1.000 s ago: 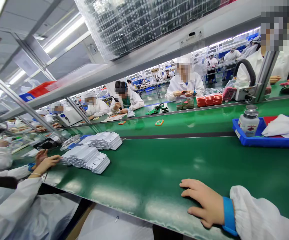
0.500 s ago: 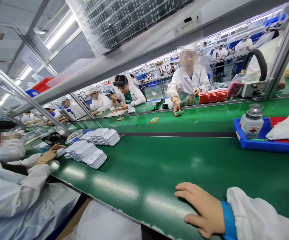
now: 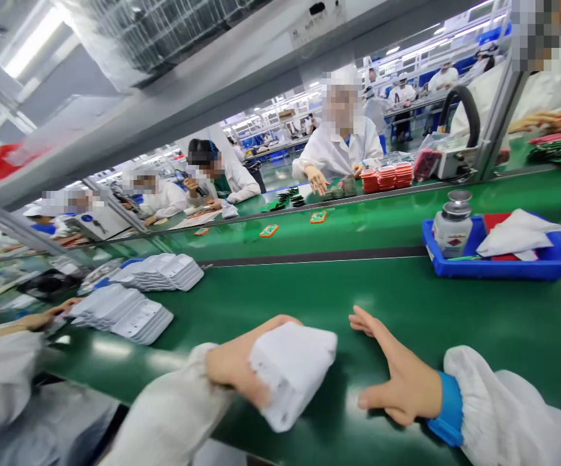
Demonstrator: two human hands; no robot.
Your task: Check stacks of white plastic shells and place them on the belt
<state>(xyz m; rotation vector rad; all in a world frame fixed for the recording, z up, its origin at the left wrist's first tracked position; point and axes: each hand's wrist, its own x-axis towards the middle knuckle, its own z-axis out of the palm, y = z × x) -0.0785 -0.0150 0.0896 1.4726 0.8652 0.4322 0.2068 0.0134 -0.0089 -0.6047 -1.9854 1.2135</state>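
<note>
My left hand [image 3: 246,366] grips a stack of white plastic covers [image 3: 296,369], tilted above the green work surface [image 3: 270,288]. The stack is a little blurred. To the right of it is my right hand [image 3: 401,375], thumb and fingers spread apart, holding nothing, with a blue band [image 3: 448,408] at its wrist. A gap separates the right hand from the covers. Two more piles of white covers lie to the left, a nearer pile [image 3: 125,314] and a farther pile [image 3: 164,272].
A blue tray [image 3: 498,268] at the right holds a metal-topped bottle [image 3: 453,226] and white cloths [image 3: 517,233]. Several orange-edged boards [image 3: 269,231] lie on the green strip beyond. Across it sits a co-worker [image 3: 343,142] beside red stacks [image 3: 387,178]. Another person's sleeve [image 3: 3,349] is at the left.
My left hand has come into view with a stack of white covers. My right hand has opened wider. The view has turned right. The co-worker opposite has let go of a board.
</note>
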